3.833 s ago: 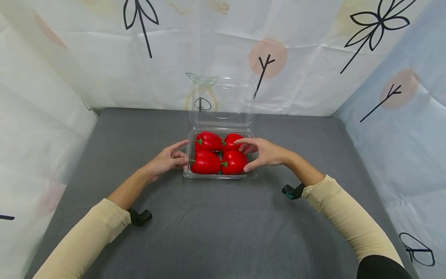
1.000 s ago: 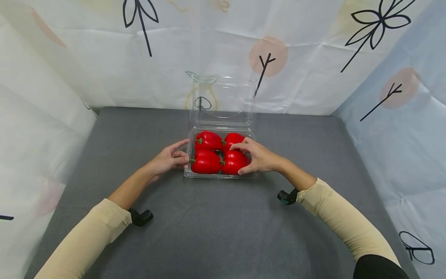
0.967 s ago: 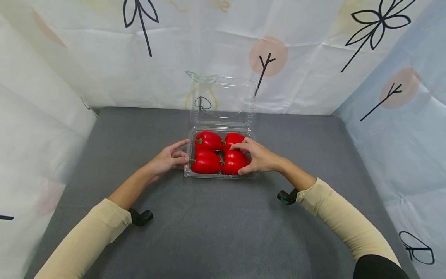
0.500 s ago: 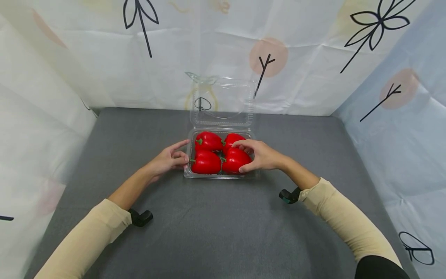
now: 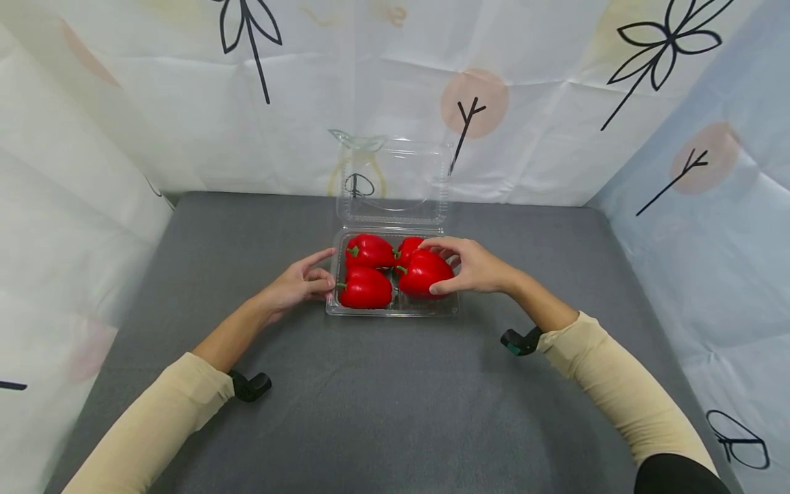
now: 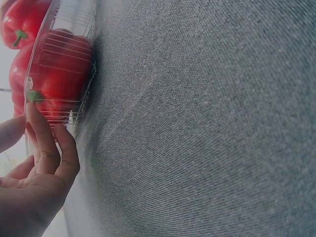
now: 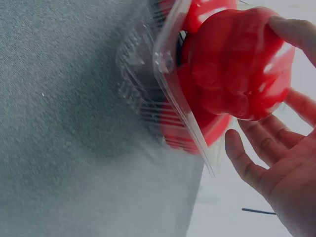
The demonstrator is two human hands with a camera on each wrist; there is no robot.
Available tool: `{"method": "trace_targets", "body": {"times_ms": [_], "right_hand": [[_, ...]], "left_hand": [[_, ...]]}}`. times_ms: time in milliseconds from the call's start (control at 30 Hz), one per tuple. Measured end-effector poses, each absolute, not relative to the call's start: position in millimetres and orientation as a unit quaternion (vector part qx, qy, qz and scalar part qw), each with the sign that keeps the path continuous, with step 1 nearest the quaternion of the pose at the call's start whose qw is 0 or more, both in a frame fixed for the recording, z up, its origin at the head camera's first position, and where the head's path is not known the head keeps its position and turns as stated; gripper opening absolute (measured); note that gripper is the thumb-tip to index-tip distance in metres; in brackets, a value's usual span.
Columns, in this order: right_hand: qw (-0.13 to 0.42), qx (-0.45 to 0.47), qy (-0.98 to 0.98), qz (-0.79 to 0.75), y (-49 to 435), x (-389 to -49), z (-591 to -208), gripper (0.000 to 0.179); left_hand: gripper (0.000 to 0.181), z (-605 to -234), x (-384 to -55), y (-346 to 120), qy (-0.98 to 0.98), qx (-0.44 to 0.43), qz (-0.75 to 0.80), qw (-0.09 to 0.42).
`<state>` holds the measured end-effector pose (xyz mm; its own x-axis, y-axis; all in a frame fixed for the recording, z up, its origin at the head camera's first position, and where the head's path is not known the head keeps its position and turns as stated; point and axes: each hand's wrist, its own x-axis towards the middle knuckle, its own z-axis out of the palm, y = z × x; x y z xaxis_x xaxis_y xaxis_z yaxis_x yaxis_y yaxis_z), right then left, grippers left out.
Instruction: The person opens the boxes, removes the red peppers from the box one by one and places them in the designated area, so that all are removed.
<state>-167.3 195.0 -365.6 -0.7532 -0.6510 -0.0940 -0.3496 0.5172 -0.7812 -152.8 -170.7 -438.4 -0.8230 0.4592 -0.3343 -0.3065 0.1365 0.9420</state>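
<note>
A red bell pepper (image 5: 422, 274) with a green stem is gripped between the thumb and fingers of my right hand (image 5: 478, 266), raised above the front right of a clear plastic clamshell container (image 5: 395, 312). The right wrist view shows that pepper (image 7: 237, 61) above the container's rim (image 7: 190, 128). My left hand (image 5: 299, 283) holds the container's left rim, fingertips at the edge in the left wrist view. Inside lie a front left pepper (image 5: 365, 288), a back left pepper (image 5: 369, 251) and a back right pepper (image 5: 407, 248), partly hidden by the raised one.
The container's clear lid (image 5: 395, 182) stands raised at the back, near a printed white cloth backdrop (image 5: 537, 158). Grey cloth (image 5: 370, 398) covers the table. Pale cloth walls (image 5: 728, 274) flank both sides.
My right hand has taken hold of the front right pepper and lifted it up and slightly right, baring the container floor beneath. The left hand stays in place at the rim.
</note>
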Motion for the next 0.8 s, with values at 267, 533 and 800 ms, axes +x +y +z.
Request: {"method": "trace_targets", "body": {"times_ms": [267,533,800], "right_hand": [[0.172,-0.278,0.863,-0.386,203,-170,-357,0.067],[0.146,-0.258,0.878,-0.377,213,-175,-358,0.066],[0.117,-0.233,0.894,-0.363,223,-179,-361,0.064]], "left_hand": [[0.073,-438,-152,-170,0.695,0.056,0.654,0.294],[0.072,-436,-152,-171,0.698,0.055,0.652,0.293],[0.072,-434,-152,-170,0.699,0.049,0.650,0.294]]}}
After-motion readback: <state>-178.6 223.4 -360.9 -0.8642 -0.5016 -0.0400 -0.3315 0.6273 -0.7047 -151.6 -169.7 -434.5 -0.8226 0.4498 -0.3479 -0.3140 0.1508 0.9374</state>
